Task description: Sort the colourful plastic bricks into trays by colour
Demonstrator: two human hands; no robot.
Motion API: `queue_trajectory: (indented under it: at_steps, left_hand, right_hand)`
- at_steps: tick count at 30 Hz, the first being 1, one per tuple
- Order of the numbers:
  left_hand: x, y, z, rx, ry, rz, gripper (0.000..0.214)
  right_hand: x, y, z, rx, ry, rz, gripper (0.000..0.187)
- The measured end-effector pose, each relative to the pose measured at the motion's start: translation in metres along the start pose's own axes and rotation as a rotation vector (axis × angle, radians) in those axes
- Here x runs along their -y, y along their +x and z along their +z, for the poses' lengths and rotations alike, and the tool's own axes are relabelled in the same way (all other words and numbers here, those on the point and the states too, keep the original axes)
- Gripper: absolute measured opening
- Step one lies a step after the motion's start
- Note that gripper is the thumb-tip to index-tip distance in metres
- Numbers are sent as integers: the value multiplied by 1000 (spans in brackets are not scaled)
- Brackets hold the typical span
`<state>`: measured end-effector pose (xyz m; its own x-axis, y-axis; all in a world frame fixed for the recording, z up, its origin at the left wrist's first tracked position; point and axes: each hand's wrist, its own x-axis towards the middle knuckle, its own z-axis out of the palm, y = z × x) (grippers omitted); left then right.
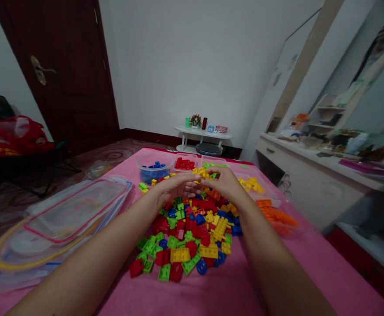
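Note:
Above a heap of toy building bricks [192, 228], my right hand [223, 181] grips several yellow bricks [201, 172] between thumb and fingers. Facing it, my left hand [179, 185] is open, palm turned inward and fingers loosely curved apart. Its thumb side reaches up to the yellow bricks; whether it presses on them I cannot tell. The heap mixes red, green, yellow, blue and some orange pieces, with blue wheels [201, 267] near its front. Part of the heap is hidden behind both hands.
Behind the heap stand a tub of blue bricks [154, 169], a box of red ones [184, 163] and a box of green ones [214, 164]. Yellow bricks [251, 184] and orange bricks [275, 214] lie in containers at right. Stacked clear lids [76, 210] cover the table's left side.

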<state>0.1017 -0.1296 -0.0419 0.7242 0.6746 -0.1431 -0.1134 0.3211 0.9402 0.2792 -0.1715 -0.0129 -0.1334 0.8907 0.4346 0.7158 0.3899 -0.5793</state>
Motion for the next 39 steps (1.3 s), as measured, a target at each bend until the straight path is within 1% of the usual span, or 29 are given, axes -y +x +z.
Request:
queue_trajectory:
  at_steps: [2, 4, 7, 9, 11, 13, 14, 16, 18, 23, 27, 29, 33, 39]
  left_hand:
    - [2, 0, 2, -12, 19, 17, 38]
    - [1, -1, 5, -13, 36, 43, 40]
    - [-1, -4, 13, -12, 107, 95, 45]
    - [-2, -5, 18, -43, 215, 119, 50]
    - [-1, -5, 21, -68, 355, 152, 52]
    - [2, -1, 23, -55, 477, 187, 48]
    - [4, 1, 24, -35, 524, 202, 44]
    - [7, 5, 25, -4, 600, 231, 36]
    - [10, 7, 28, 5, 679, 273, 29]
    - [10, 3, 37, -51, 831, 377, 25]
    - [11, 2, 39, -121, 908, 412, 22]
    - [12, 2, 39, -134, 948, 418, 23]
    - [15, 3, 38, -121, 989, 424, 25]
    - [17, 4, 36, -140, 1006, 419, 26]
  right_hand:
    - [4, -1, 0, 17, -83, -8, 19]
    - [5, -2, -4, 20, -118, -23, 20]
    - [0, -1, -20, 16, -124, -2, 24]
    - [-10, 0, -36, -50, -184, 87, 25]
    - [-25, -1, -52, -159, -334, 223, 26]
    - [-41, -4, -66, -237, -522, 355, 26]
    - [-49, -6, -72, -256, -593, 408, 26]
    - [-64, -10, -80, -270, -666, 493, 28]
    - [-75, -13, -84, -269, -687, 567, 32]
    - [-91, -17, -90, -282, -718, 717, 39]
    - [-100, -18, -93, -302, -713, 731, 43]
    - [-102, -18, -93, -307, -710, 732, 45]
    - [-98, -19, -93, -319, -694, 722, 47]
    - [-91, -19, -96, -321, -687, 742, 43]
